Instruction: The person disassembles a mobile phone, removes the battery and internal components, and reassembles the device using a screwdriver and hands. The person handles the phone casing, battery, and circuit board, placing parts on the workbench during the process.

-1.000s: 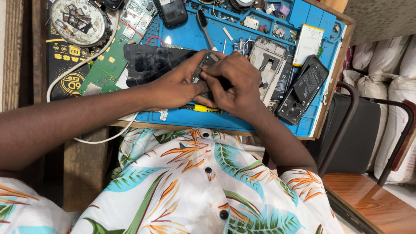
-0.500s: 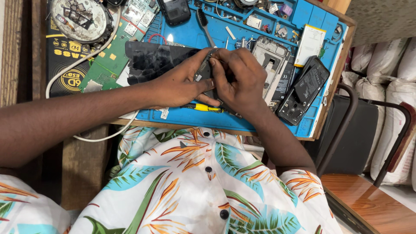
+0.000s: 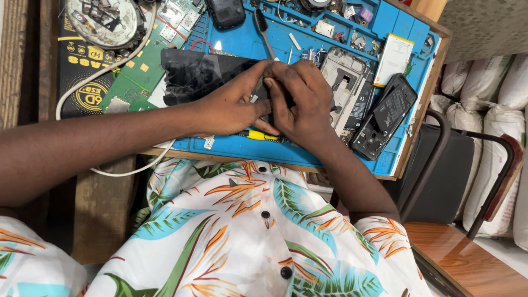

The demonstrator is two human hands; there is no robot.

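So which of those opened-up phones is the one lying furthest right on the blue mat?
The black phone body lying slantwise at the blue mat's right edge. The silver-framed one sits beside the right hand.

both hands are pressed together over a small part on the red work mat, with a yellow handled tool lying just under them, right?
Not quite: the work mat is blue, not red, as the head view shows. The rest holds: the left hand and right hand meet over a small part, mostly hidden by the fingers, and the yellow handled tool lies just under them.
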